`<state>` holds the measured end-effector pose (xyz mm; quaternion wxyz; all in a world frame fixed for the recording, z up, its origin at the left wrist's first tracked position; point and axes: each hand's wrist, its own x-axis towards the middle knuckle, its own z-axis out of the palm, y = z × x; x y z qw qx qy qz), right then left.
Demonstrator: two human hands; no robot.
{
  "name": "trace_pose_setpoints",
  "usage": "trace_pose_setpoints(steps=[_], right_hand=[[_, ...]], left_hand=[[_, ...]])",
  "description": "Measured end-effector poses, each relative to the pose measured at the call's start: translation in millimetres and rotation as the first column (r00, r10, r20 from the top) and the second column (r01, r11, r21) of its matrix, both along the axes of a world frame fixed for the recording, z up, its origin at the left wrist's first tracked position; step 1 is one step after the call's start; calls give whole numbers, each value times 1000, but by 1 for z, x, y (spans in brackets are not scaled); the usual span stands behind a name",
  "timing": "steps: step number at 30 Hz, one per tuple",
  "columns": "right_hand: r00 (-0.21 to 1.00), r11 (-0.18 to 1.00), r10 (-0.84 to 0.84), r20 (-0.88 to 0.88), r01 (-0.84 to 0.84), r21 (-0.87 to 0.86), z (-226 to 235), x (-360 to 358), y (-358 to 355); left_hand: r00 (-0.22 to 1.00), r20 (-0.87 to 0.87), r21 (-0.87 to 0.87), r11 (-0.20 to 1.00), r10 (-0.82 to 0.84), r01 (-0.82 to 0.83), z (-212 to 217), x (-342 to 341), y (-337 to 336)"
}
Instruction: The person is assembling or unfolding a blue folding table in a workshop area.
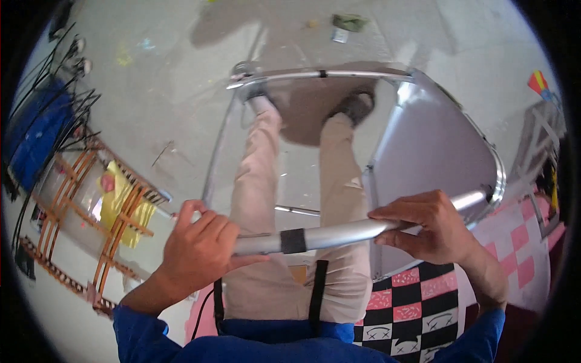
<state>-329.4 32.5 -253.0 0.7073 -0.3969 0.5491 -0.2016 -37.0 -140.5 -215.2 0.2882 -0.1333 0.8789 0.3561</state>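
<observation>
A silver metal tube (pixel 339 235) with a black band around it crosses above my lap. My left hand (pixel 200 251) is closed around its left end, thumb along the underside. Toward the right, my right hand (pixel 430 227) grips the tube between thumb and fingers. Past my right hand the tube runs to a curved metal rim edging a grey panel (pixel 433 142), which stands beside my right leg. Beyond my knees lies another silver bar (pixel 290 75) with a small black band, near my feet. Whether all these tubes form one frame, I cannot tell.
Wooden rack pieces (pixel 115 242) with a yellow cloth (pixel 124 206) lie on the left, near a blue object (pixel 39 130) among thin black rods. A checkered cloth (pixel 408 302) is beside my right thigh. A green item (pixel 350 23) lies on the far floor.
</observation>
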Motion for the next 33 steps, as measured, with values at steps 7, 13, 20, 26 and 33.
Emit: trace_pose_setpoints(steps=[7, 13, 20, 26, 33], right_hand=[[950, 965, 129, -284, -186, -186, 7, -4, 24], [711, 943, -61, -701, -189, -273, 6, 0, 68], [604, 957, -250, -757, 33, -289, 8, 10, 89], [335, 671, -733, -592, 496, -551, 33, 9, 162], [-225, 308, -559, -798, 837, -452, 36, 52, 293]], left_hand=[[999, -43, -29, 1000, -10, 8, 7, -9, 6], [996, 59, 25, 998, -65, 64, 15, -5, 16], [980, 154, -6, 992, -123, 125, 16, -26, 16], [988, 152, -226, 973, -11, 46, 11, -43, 7], [976, 176, -297, 938, -132, 181, -22, -91, -21]])
